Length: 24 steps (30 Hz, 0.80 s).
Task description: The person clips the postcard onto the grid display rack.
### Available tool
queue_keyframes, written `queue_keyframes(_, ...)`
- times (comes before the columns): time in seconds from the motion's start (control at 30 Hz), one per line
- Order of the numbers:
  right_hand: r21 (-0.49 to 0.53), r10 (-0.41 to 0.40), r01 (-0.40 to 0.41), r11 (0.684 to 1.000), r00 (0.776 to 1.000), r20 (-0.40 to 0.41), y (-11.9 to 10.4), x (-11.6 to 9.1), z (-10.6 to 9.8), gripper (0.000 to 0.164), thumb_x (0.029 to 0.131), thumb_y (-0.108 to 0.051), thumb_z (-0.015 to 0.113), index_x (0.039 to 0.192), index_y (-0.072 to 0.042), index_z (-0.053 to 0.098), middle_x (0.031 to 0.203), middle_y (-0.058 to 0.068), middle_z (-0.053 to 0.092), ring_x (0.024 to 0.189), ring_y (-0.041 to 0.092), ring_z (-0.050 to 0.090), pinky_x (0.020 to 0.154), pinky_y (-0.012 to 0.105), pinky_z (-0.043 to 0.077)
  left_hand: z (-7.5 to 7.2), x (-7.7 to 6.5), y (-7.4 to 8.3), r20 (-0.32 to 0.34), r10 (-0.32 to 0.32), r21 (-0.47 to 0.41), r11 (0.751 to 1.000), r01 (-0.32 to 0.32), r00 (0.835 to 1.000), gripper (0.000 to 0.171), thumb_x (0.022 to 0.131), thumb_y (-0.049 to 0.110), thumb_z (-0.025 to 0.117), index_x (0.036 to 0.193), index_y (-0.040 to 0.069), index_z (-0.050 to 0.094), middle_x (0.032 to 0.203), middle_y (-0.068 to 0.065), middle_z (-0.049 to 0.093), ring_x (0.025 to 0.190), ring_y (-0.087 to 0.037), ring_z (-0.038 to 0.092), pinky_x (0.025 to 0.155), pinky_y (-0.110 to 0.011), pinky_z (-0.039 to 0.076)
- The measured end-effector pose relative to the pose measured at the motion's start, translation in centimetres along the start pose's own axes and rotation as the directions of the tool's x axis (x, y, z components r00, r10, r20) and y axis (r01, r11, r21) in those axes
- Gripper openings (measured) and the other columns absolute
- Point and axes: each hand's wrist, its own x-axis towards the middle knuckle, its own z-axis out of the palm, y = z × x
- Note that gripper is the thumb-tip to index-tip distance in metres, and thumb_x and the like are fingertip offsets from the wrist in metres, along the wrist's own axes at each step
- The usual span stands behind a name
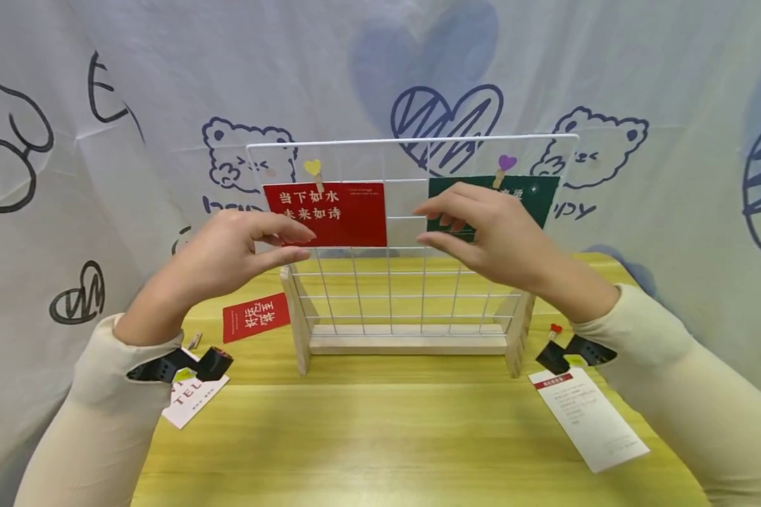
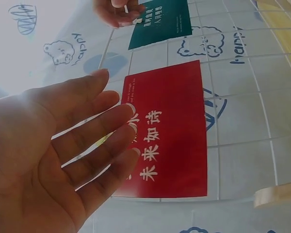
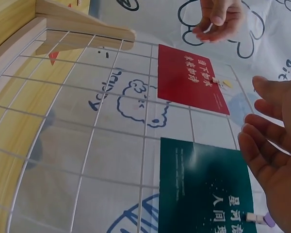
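A red card [image 1: 361,218] hangs on the white wire grid [image 1: 390,303], held at its top by a clothespin with a yellow heart [image 1: 313,167]. To its right, a dark green card [image 1: 545,201] hangs from a clothespin with a purple heart [image 1: 507,163]. My left hand [image 1: 228,246] hovers before the red card's left part, fingers loosely extended and holding nothing; the left wrist view shows the spread fingers [image 2: 99,128]. Before the green card is my right hand [image 1: 488,229], relaxed, its thumb and fingers apart. In the right wrist view nothing lies between those fingers [image 3: 264,141].
The grid stands in a wooden base [image 1: 406,345] on the yellow wood-grain table [image 1: 380,436]. A small red card [image 1: 256,317] and a white lettered card [image 1: 196,401] lie at left. At right lie a long white card [image 1: 590,422] and a red-heart clip [image 1: 555,329].
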Motion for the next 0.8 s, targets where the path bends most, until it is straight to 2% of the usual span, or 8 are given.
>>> queue_keyframes(0.23,0.002,-0.016,0.016,1.0,1.0,0.014,0.2,-0.9,-0.4,0.035,0.083,-0.012,0.079,0.116,-0.009,0.069,0.103,0.006,0.067,0.086,0.017,0.059,0.069,0.032,0.052,0.6,-1.4,-0.7,0.0,-0.034,-0.019,0.999,0.034,0.999,0.03,0.092,0.024,0.07,0.121,0.015,0.069,0.114,-0.002,0.069,0.102,-0.022,0.062,0.082,-0.045,0.053)
queue_keyframes(0.37,0.0,-0.005,0.005,1.0,1.0,0.012,0.4,-1.9,-0.6,0.036,0.082,-0.011,0.08,0.116,-0.008,0.069,0.102,0.005,0.067,0.086,0.015,0.057,0.07,0.029,0.05,0.8,-2.3,-1.4,-0.005,-0.062,-0.023,0.998,0.062,0.998,0.032,0.091,0.023,0.071,0.122,0.015,0.069,0.116,-0.001,0.069,0.103,-0.023,0.062,0.082,-0.045,0.052)
queue_keyframes(0.57,0.004,0.043,-0.043,0.999,0.999,0.026,0.9,-3.8,-0.9,0.038,0.081,-0.01,0.08,0.118,-0.009,0.068,0.107,0.003,0.067,0.089,0.014,0.058,0.071,0.023,0.048,0.7,-3.5,-2.7,-0.034,-0.095,-0.016,0.995,0.095,0.995,0.03,0.091,0.025,0.071,0.12,0.016,0.07,0.116,-0.001,0.069,0.104,-0.025,0.061,0.078,-0.044,0.05)
queue_keyframes(0.8,0.02,0.027,-0.028,0.999,0.999,0.017,1.5,-5.6,-0.8,0.041,0.079,-0.006,0.08,0.118,-0.009,0.068,0.107,0.002,0.068,0.087,0.014,0.06,0.068,0.022,0.049,0.9,-5.9,-4.8,-0.068,-0.122,-0.019,0.993,0.121,0.99,0.028,0.093,0.025,0.069,0.118,0.014,0.07,0.117,-0.005,0.069,0.105,-0.03,0.062,0.074,-0.043,0.049)
